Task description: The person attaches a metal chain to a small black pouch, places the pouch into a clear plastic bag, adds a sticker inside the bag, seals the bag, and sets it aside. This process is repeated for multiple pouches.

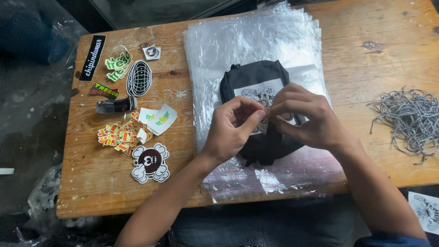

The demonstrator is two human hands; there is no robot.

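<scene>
both hands, the left hand (231, 128) and right hand (304, 116), pinch together something too small to see over the small black fabric pouch (258, 91) lying on the clear plastic bags (256, 41) on the wooden counter (91, 183), probably attaching something, which needs fine finger control.

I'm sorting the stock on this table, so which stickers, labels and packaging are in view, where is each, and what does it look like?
Clear plastic bags: stacked at table centre, glossy.
Card on black pouch: white with black cartoon, under the left hand and right hand.
Black strip sticker: far left, white lettering.
Globe sticker: oval, black and white.
Green stickers: beside the strip.
Orange stickers: small pile, left.
Skull sticker: cloud-edged, near front edge.
</scene>
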